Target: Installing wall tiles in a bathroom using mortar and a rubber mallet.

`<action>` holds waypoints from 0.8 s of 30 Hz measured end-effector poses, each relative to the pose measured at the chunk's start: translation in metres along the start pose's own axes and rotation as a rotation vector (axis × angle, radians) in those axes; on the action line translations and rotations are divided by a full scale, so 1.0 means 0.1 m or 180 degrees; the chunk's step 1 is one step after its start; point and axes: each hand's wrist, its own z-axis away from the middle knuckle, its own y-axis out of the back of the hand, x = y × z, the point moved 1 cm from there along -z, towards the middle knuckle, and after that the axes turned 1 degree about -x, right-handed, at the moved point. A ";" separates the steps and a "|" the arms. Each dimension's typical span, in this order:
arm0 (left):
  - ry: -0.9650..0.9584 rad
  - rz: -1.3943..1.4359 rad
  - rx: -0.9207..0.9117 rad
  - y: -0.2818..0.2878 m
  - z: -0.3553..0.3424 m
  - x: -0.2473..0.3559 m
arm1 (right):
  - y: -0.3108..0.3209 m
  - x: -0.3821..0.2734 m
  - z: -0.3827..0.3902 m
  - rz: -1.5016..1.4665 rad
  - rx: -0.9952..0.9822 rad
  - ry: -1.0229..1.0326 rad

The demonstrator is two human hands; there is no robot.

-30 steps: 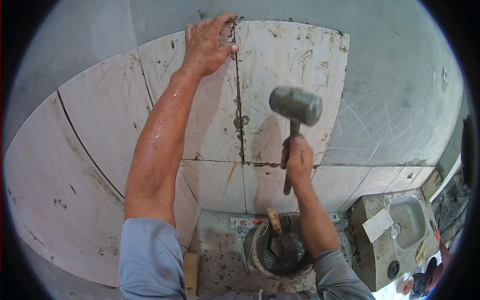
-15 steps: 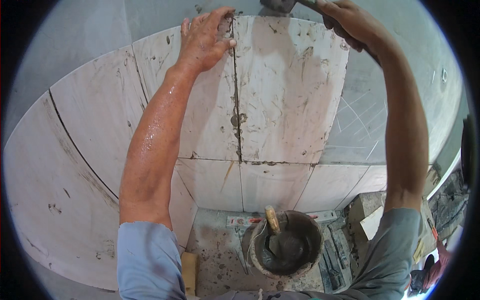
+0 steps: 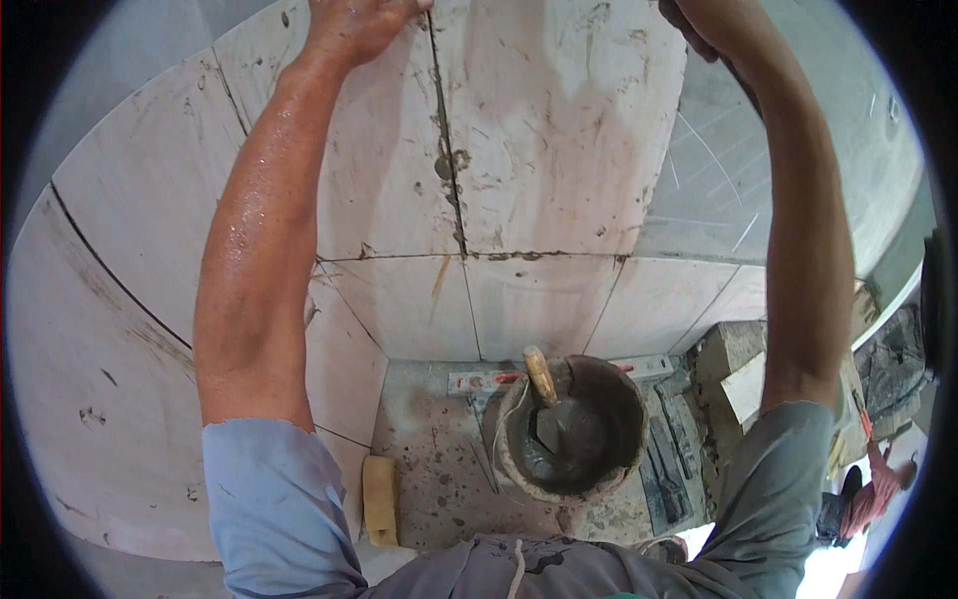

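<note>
My left hand [image 3: 367, 24] rests on a large pale wall tile [image 3: 364, 170], beside the dark upright joint. Its thumb is stretched out toward that joint; the fingertips are cut off by the upper edge. At the upper right, my right hand [image 3: 720, 22] is closed round the dark handle of a mallet [image 3: 743, 88]. The mallet's head lies out of view now. Between my hands stands another pale tile [image 3: 559, 130], smeared with grey mortar. To its right, the grey wall [image 3: 723, 185] is bare and scratched with lines.
Below, a bucket [image 3: 639, 449] holds wet grey mortar and a trowel with a wooden handle [image 3: 540, 375]. Behind it lies a spirit level [image 3: 469, 382]. A yellow sponge [image 3: 380, 499] sits at the left, blocks [image 3: 733, 344] at the right. Another person [image 3: 870, 499] shows at lower right.
The view has tipped downward, so the wall, bucket and both arms sit higher in the picture. The mallet's dark head and my left fingers have passed out of the top edge.
</note>
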 end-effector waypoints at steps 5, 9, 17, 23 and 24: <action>0.0198 0.0141 -0.0072 0.03 0.04 0.14 | -0.49 0.75 0.57 -0.1475 0.0425 -0.0512; 0.0428 0.0227 -0.0163 0.06 0.05 0.27 | -0.81 1.01 1.26 -0.2176 0.0629 -0.0986; 0.0599 0.0389 -0.0232 0.11 0.06 0.36 | -0.95 1.49 1.69 -0.3106 0.1143 -0.1714; 0.0571 0.0322 -0.0310 0.17 -0.02 0.31 | -1.04 1.70 1.88 -0.3570 0.1410 -0.2324; 0.0708 0.0338 -0.0351 0.21 -0.02 0.32 | -1.12 1.73 1.93 -0.3591 0.1407 -0.2332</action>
